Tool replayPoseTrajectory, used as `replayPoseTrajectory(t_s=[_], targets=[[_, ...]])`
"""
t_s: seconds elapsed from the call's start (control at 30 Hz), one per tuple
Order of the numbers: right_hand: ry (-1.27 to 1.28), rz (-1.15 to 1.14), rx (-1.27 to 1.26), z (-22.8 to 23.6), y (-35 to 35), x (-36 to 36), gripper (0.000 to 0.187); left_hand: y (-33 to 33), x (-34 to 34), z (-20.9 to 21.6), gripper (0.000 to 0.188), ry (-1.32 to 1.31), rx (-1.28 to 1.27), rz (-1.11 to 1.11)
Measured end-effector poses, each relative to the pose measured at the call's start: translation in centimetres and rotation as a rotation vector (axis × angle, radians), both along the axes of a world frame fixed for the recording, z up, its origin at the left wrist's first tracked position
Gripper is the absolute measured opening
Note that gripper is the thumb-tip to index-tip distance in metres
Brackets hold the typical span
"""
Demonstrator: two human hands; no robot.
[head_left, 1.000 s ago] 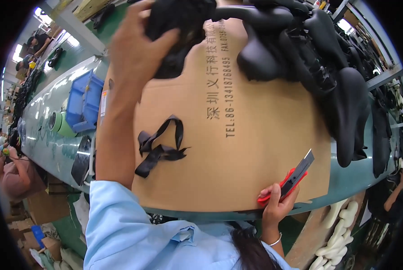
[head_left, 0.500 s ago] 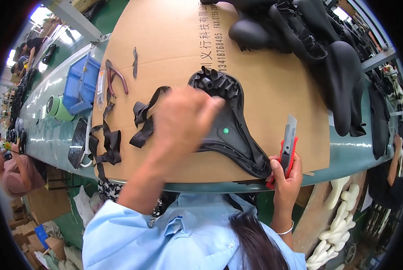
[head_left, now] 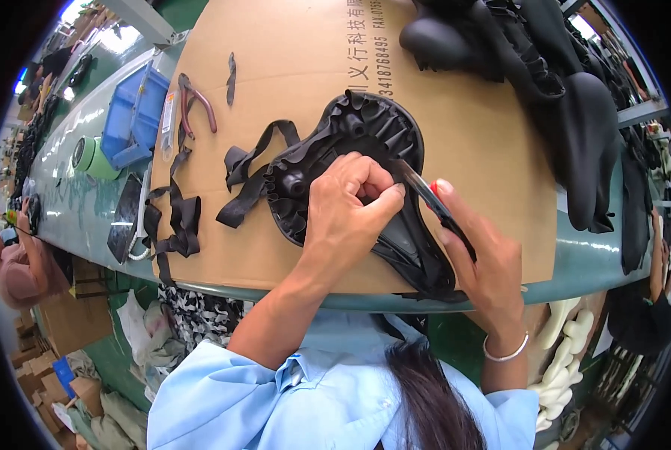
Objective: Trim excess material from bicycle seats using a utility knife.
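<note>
A black bicycle saddle (head_left: pixel 275 201) lies underside up on the cardboard, its cover's edge gathered in pleats around the wide end, its nose toward me. My left hand (head_left: pixel 354 202) is over the saddle's middle, fingers curled and thumb pinched against the forefinger. What the pinch holds is hidden. In my right hand (head_left: pixel 489 259) is a utility knife (head_left: pixel 439 206), its blade out and pointing left at the inner edge of the pleats, close to my left fingertips. Black cut-off strips (head_left: pixel 238 210) lie beside the saddle on its left.
Pliers with red handles (head_left: pixel 204 105) lie at the back left of the cardboard (head_left: pixel 493 142). More black strips (head_left: pixel 181 232) lie near its left edge. A blue bin (head_left: pixel 130 120) and a green round container (head_left: pixel 94 157) stand beyond. Black saddle covers (head_left: pixel 575 142) are heaped at the right.
My left hand has come down and right onto the saddle. The right hand has lifted the knife and brought its blade to the pleats. The saddle has turned, showing more of its wide end.
</note>
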State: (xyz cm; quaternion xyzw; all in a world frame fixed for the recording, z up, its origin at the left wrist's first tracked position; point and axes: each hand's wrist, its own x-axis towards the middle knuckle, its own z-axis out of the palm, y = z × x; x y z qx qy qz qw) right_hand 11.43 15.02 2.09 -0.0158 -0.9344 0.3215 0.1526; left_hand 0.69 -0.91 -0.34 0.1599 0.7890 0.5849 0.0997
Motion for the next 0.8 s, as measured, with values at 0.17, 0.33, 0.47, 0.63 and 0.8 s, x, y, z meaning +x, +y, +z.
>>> replayPoseTrajectory(t_s=[0.17,0.33,0.47,0.63,0.8], targets=[[-0.073,0.1,0.068,-0.1,0.7,1.2,0.055,-0.7,-0.2,-0.4,0.016,-0.216,0.198,0.006],[-0.505,0.055,-0.004,2.4,1.2,4.7,0.052,-1.4,-0.7,0.6,0.013,-0.416,0.567,-0.238],[-0.599,-0.117,-0.23,4.0,-1.6,7.7,0.048,-1.4,-0.9,-0.3,0.009,-0.462,0.864,-0.176],[-0.507,-0.319,-0.396,0.8,-4.9,12.6,0.05,-0.6,-1.2,-0.5,0.013,-0.478,1.001,-0.279],[-0.069,-0.632,-0.579,-2.0,-4.4,12.7,0.054,-3.7,0.0,3.5,0.02,0.633,-0.079,-0.963]])
